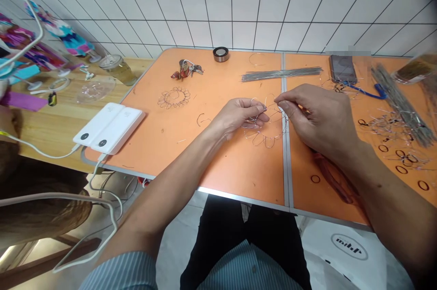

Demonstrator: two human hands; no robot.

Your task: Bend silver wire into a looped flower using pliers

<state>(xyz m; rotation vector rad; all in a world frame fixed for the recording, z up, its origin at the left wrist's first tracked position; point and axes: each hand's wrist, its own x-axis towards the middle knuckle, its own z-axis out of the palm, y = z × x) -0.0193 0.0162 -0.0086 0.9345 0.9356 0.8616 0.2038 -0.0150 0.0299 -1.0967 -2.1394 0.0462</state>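
Note:
My left hand [244,114] is closed on a piece of thin silver wire bent into a ring of petal-like loops [269,139], which hangs below its fingers over the orange table. Thumb and forefinger of my right hand [316,119] are pinched together at the upper right of the loops, on a fine strand of wire; its exact end is too small to make out. Partly under my right forearm lie red-handled pliers [332,178]. Left of my hands, a similar looped wire ring [174,97] rests flat on the table.
A bundle of straight wires [282,73], a tape roll [221,54], keys [187,69] and a phone [343,69] lie toward the wall. At right are another wire bundle [404,103], wire scraps [387,126] and small dark rings [402,170]. White power banks [109,128] sit left.

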